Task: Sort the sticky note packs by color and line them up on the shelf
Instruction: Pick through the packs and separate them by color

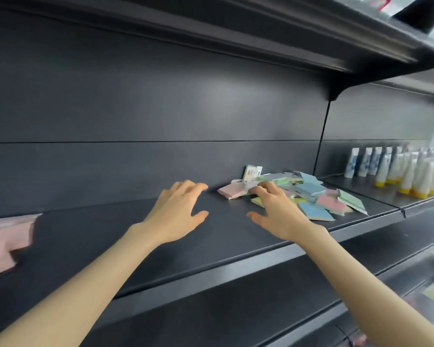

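Sticky note packs (308, 194) lie in a mixed heap at the right of the shelf (110, 234), against its far wall. The right hand (276, 211) rests spread fingertips on the heap's left edge, gripping nothing. The left hand (176, 211) hovers released just beside it.

Raking the loose heap could push packs off the near edge. I count roughly three pink, three blue and several green; overlap hides the rest. Pink packs (8, 234) at far left are too blurred to count.
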